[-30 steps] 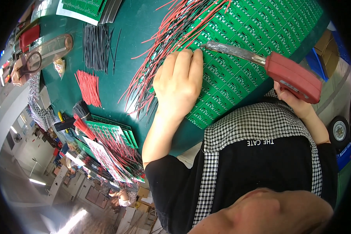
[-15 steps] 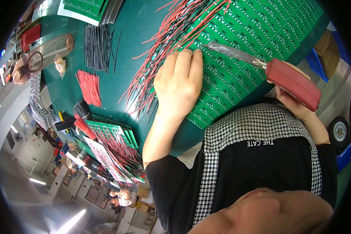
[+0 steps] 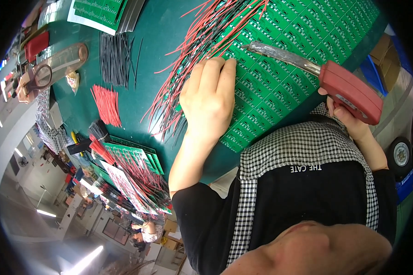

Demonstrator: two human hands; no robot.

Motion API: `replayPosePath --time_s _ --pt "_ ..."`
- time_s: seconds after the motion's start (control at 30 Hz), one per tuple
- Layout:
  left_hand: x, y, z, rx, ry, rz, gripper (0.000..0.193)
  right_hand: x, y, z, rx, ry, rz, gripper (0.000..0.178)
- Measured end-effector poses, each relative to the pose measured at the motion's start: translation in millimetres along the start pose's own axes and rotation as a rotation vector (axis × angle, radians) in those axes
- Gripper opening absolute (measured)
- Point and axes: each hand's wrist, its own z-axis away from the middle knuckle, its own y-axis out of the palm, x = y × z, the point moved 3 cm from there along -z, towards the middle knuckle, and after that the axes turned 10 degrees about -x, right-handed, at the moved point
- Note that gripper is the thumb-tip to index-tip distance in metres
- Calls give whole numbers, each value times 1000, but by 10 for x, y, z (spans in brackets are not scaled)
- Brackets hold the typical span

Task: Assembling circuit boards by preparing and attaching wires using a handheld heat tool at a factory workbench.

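Observation:
My right hand (image 3: 351, 121) is wrapped round the handle of a red soldering gun (image 3: 353, 91). Its long metal barrel points left, with the thin tip over a green sheet of circuit boards (image 3: 284, 87). My left hand (image 3: 209, 98) rests on the left part of that sheet, fingers bent down and close together. Its fingertips are near the soldering tip, but whatever they pinch is hidden. Beside and beyond this hand lies a dense spread of red and black wires (image 3: 192, 55) across the boards' left side.
A bundle of black wires (image 3: 114, 59) and one of red wires (image 3: 106, 105) lie on the green table (image 3: 156, 27). Clear-handled scissors (image 3: 43, 75) are at far left. Stacked boards (image 3: 98, 13) sit at the back, wired boards (image 3: 133, 174) at the near left.
The soldering gun has shifted a little right and away from me, its tip moving off slightly from my left fingertips. My left hand has slid slightly left.

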Motion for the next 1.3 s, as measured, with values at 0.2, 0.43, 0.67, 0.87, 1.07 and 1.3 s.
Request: replayPosePath --time_s 0.2,0.43,0.67,0.87,1.07,1.3 --pt "-37 41 -70 -9 38 25 22 -20 -25 5 35 -14 17 29" --pt "-45 70 -80 13 41 23 22 -51 -62 35 38 24 -30 28" --pt "-41 73 -84 53 31 17 22 -132 -98 59 -32 -13 15 27" --pt "-44 38 -92 79 45 2 22 121 30 -54 -113 -184 133 43" --pt "-59 50 -98 88 47 -15 22 2 12 -22 -56 -37 -69 52" --pt "-57 44 -97 90 46 -29 23 -54 -62 20 -48 -30 -17 39"
